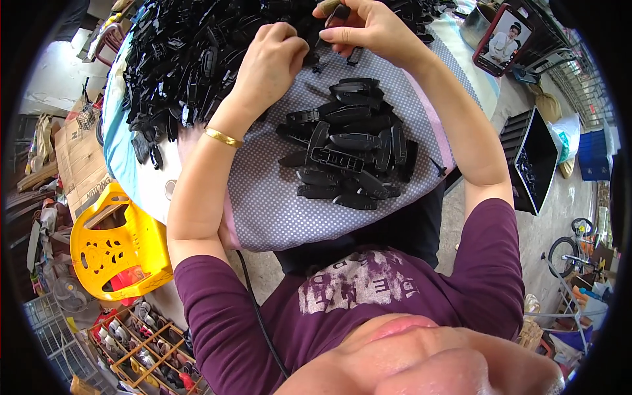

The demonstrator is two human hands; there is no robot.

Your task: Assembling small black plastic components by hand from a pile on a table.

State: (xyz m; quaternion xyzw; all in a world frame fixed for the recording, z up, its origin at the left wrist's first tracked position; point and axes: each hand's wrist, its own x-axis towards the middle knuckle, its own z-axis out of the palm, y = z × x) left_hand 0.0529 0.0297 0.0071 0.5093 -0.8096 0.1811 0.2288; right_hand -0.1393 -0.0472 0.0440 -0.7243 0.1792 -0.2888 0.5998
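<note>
My left hand [273, 56] is closed at the near edge of a large heap of black plastic parts [197, 59]. Its fingertips are curled away from view, so what they hold, if anything, is hidden. My right hand [368, 29], to its right, pinches a small dark plastic part [338, 16] between thumb and fingers. An olive-brown patch, perhaps a finger cover, shows at those fingertips. Nearer to me, a smaller pile of long black plastic pieces [342, 141] lies on a grey dotted cloth [257, 210] with pink edging.
A phone [503, 41] in a red case stands at the far right of the table. Below it on the floor is a black crate [533, 161]. A yellow plastic chair [122, 247] is at the left, near a wooden shoe rack [141, 349]. A black cable [253, 296] runs beside my body.
</note>
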